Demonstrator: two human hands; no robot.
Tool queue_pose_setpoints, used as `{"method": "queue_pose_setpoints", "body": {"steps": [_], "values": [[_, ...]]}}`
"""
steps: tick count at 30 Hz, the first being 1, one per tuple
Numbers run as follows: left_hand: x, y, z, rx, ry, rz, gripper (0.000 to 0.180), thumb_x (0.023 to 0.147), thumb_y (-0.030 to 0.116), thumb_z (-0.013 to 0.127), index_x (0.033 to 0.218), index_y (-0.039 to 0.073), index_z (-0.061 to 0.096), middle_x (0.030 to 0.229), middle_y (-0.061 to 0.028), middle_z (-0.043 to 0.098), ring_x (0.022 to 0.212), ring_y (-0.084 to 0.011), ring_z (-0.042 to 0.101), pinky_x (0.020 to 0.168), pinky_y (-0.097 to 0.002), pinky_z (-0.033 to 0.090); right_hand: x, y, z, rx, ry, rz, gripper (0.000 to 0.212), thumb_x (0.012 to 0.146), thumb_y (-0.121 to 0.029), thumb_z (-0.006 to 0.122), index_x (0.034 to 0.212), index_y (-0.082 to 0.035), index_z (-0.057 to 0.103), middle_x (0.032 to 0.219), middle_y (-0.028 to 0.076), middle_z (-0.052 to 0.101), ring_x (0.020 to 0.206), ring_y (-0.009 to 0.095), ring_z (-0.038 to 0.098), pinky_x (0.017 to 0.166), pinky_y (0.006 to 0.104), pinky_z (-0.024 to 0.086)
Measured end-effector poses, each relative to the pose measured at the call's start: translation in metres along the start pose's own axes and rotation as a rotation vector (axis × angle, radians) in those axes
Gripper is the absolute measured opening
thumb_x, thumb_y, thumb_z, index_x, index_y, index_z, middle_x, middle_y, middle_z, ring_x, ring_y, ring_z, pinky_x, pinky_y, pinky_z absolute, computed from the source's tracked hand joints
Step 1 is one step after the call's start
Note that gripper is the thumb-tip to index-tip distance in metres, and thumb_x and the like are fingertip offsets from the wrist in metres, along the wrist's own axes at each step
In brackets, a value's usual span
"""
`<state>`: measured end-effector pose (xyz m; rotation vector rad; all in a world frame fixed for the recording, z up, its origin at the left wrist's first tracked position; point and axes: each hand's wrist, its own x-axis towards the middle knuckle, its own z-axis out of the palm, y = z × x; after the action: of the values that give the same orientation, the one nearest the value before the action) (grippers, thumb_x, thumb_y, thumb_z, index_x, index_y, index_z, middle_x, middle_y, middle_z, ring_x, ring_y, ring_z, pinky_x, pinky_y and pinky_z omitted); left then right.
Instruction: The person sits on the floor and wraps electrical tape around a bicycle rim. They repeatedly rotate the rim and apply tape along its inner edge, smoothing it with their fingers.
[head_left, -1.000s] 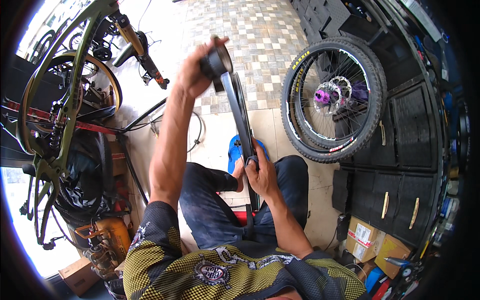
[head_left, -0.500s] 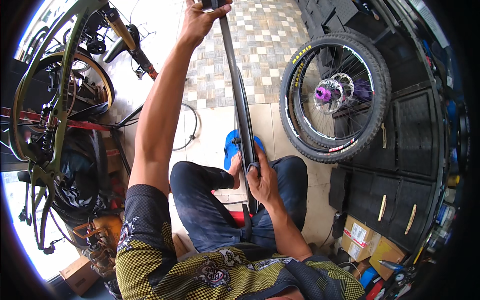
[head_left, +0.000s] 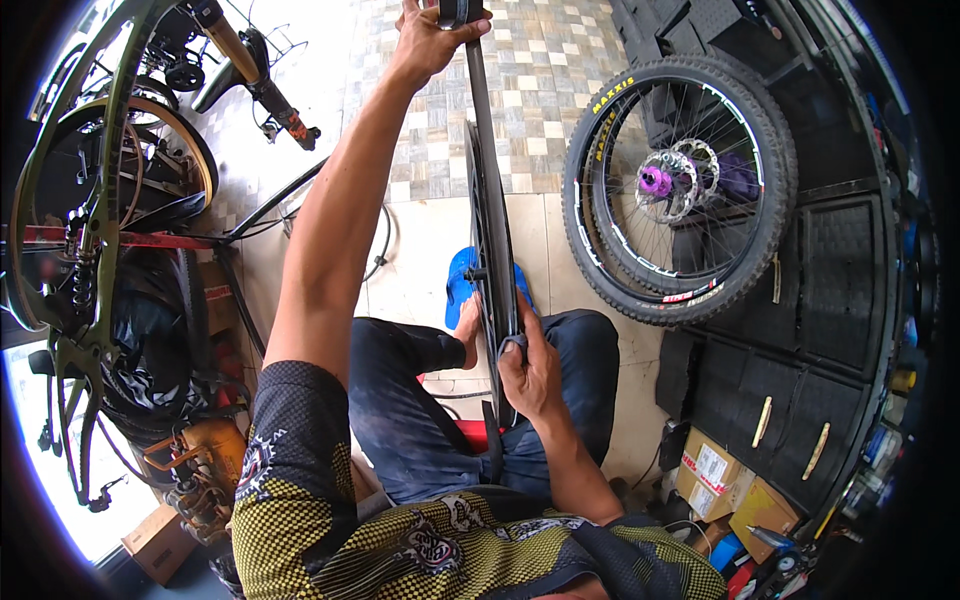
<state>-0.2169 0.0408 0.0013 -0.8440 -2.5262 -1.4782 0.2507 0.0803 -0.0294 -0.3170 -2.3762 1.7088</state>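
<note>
A bicycle wheel rim (head_left: 497, 245), seen nearly edge-on, stands between my knees. At the far end of my outstretched left arm, my left hand (head_left: 430, 42) is closed on a roll of black tape (head_left: 460, 12). From the roll a black strip (head_left: 481, 95) runs taut toward me and down along the rim. My right hand (head_left: 532, 372) is wrapped around the near part of the rim, its thumb over a small dark grey cloth (head_left: 513, 343) against the strip. A loose strip end (head_left: 491, 440) hangs by my lap.
Two tyred wheels (head_left: 770, 240) with purple hubs lean at the right against black cabinets (head_left: 830, 270). A green bike frame (head_left: 110, 190) hangs at the left, near a gold fork (head_left: 240, 55). Cardboard boxes (head_left: 712, 470) sit at the lower right. A blue slipper (head_left: 461, 275) lies by my foot.
My left hand and the tape roll have shifted slightly right. The wheel has tilted a little, showing more of its side. My right hand keeps its grip at almost the same place.
</note>
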Motion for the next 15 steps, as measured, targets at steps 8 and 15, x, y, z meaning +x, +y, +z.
{"method": "queue_pose_setpoints", "body": {"steps": [8,15], "values": [[-0.009,-0.039,0.016,-0.049,-0.008,-0.042,0.041,0.083,0.052,0.09,0.115,0.026,0.087,0.162,-0.0134,0.049,0.158,-0.0294,0.028,0.126,-0.0508,0.042,0.002,-0.011,-0.003,0.056,-0.025,0.072,0.069,0.112,-0.043,0.048,0.161,0.005,0.038,0.136,0.029,0.067,0.123,0.04,0.071,0.101,0.0412,0.055],[-0.02,-0.053,0.033,-0.134,-0.017,-0.02,0.042,0.081,0.05,0.092,0.113,0.024,0.087,0.156,-0.0098,0.058,0.157,-0.0307,0.025,0.127,-0.0523,0.039,0.006,-0.007,0.0,-0.032,0.038,-0.092,0.063,0.113,-0.033,0.048,0.162,0.005,0.038,0.115,0.021,0.077,0.096,0.034,0.078,0.085,0.0385,0.06]]}}
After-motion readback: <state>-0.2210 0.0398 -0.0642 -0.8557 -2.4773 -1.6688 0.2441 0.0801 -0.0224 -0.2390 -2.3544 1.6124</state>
